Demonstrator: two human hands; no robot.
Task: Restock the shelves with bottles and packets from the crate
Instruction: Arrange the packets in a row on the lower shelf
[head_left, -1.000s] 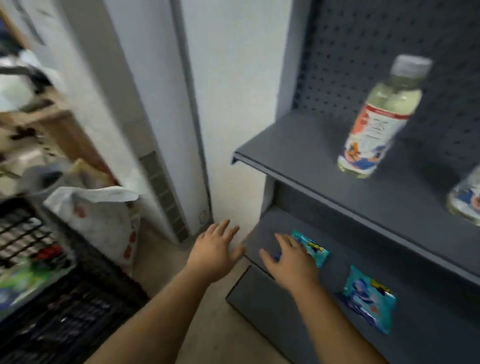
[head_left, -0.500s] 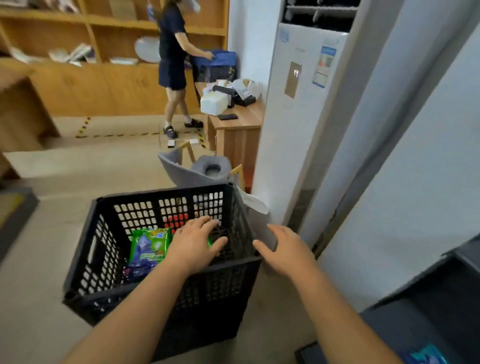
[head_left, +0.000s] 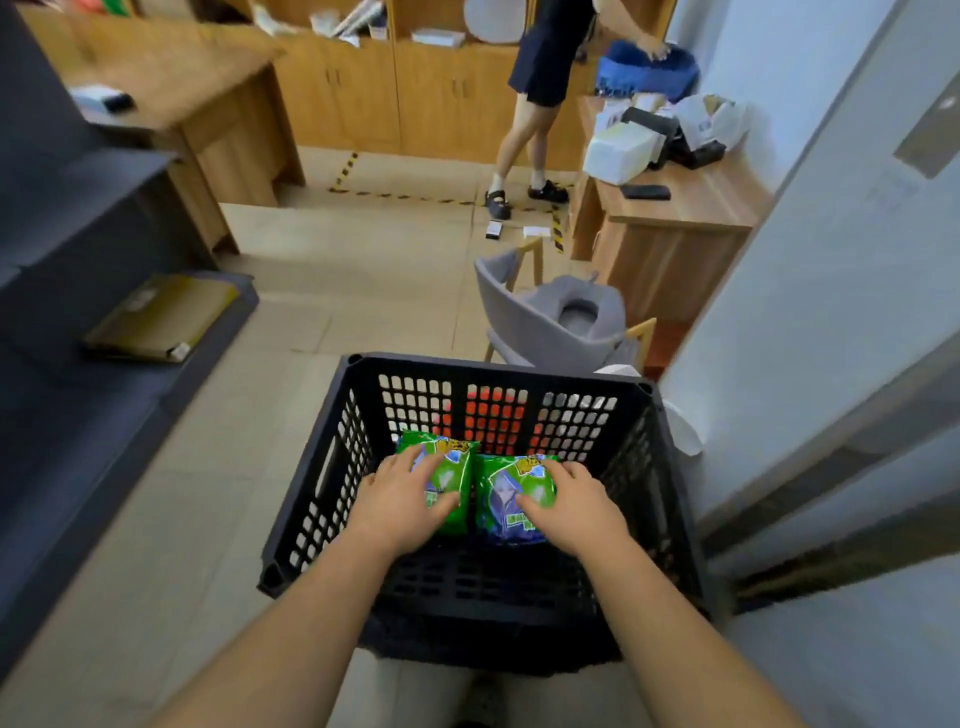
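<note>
Crate (head_left: 322, 483): two green packets, side by side. Left hand (head_left: 400, 501) grips left packet (head_left: 451, 483); right hand (head_left: 574, 506) grips right packet (head_left: 511, 499). Step: picking stock. Next: lift both clear of the rim, carry to shelf (head_left: 78, 218).

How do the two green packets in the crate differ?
The left packet sits farther back under the left hand; the right packet lies nearer under the right hand. The right packet shows more blue print; the left packet shows mostly green. Both lie side by side in the black crate.
</note>
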